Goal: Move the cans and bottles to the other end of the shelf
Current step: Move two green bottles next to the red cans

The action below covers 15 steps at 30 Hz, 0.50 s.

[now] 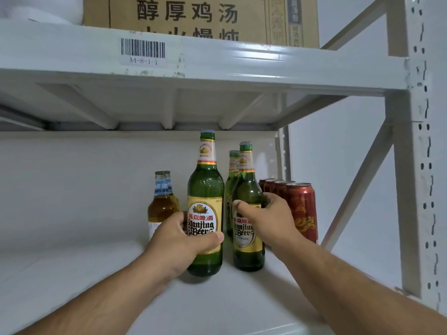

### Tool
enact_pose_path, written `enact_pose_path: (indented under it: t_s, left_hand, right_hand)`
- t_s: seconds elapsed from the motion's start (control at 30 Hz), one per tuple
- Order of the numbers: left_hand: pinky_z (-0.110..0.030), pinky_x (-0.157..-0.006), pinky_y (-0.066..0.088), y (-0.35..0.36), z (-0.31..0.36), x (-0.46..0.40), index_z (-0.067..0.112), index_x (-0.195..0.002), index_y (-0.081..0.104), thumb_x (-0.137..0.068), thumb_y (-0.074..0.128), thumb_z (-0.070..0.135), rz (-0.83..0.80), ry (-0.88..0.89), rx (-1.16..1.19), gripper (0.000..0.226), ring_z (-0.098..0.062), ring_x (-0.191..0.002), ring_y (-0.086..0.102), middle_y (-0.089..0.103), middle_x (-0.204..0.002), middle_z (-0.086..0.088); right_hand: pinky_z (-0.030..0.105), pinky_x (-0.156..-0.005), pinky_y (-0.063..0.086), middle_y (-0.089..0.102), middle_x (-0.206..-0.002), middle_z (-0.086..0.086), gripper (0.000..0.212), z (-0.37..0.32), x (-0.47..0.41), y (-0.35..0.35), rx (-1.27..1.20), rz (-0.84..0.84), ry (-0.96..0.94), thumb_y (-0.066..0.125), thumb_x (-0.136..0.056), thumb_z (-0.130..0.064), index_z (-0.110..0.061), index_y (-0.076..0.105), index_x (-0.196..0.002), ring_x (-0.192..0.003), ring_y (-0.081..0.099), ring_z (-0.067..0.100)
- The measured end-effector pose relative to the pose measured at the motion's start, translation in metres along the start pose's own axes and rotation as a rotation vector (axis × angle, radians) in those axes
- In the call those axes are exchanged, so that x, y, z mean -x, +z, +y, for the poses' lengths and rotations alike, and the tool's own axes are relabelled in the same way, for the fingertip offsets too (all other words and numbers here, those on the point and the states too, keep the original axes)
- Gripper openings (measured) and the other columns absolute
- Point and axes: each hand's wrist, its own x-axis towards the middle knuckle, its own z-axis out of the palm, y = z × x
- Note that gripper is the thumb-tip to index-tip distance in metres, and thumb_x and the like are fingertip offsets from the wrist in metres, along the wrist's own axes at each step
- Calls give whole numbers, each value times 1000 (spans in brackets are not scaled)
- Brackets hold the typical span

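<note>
On the white shelf (pixel 217 301), toward its right end, the bottles and cans stand bunched together. Left hand (pixel 180 240) grips the front green bottle (pixel 205 204), fingers behind its label and thumb across the front. Right hand (pixel 268 218) grips a second green bottle (pixel 248 238) just beside it, thumb on the label's top. Two more green bottles (pixel 232 175) stand close behind that one. An amber bottle (pixel 162 201) stands left of them, behind the left hand. Red cans (pixel 302 209) line up at the right, beside the upright (pixel 408 189). Overhead, a cardboard box (pixel 200 18) sits on the upper shelf (pixel 217 61).
</note>
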Motion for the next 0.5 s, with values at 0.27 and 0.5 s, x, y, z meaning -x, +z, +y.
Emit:
enact_pose_path:
  t_s: [0.27, 0.5]
  left_hand:
    - [-48, -99, 57, -3, -12, 2, 28, -114, 68, -65, 96, 28, -10, -29, 27, 57, -20, -104, 72, 78, -106, 3]
    - [-47, -98, 58, -4, -16, 1, 29, -113, 70, -61, 97, 31, -4, -21, 49, 59, -20, -103, 73, 79, -104, 5]
  right_hand:
    - [25, -72, 59, 75, -100, -5, 39, 12, 14, 0, 84, -76, -22, 80, -83, -35, -23, 63, -116, -88, 73, 8]
    - [36, -81, 62, 71, -98, -5, 38, 16, 21, -6, 272, -112, 1, 82, -78, -22, -31, 56, -104, -89, 70, 12]
